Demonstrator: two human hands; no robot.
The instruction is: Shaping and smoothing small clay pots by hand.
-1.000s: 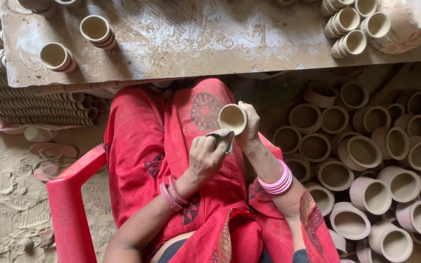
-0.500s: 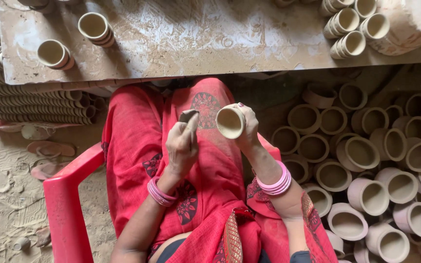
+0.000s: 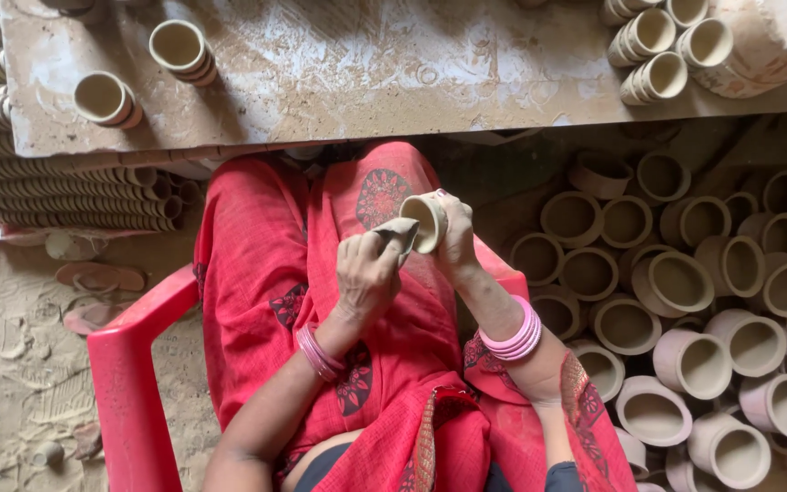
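Observation:
My right hand (image 3: 455, 239) holds a small unfired clay cup (image 3: 425, 221) on its side over my lap, its mouth turned toward my left hand. My left hand (image 3: 366, 273) pinches a small folded grey cloth or scraper (image 3: 398, 230) and presses it against the cup's rim. Both wrists wear pink bangles. My lap is covered by red patterned cloth (image 3: 275, 301), and I sit in a red plastic chair (image 3: 134, 364).
A dusty work slab (image 3: 366, 64) lies ahead with short stacks of clay cups at its left (image 3: 179, 50) and right (image 3: 662, 41). Many clay pots (image 3: 685, 328) crowd the floor on my right. Long rows of stacked cups (image 3: 56, 196) lie at left on the sandy ground.
My left hand swung away from the cup to the left, then came back, and the cloth again touches the cup's rim. My right hand kept holding the cup in nearly the same place.

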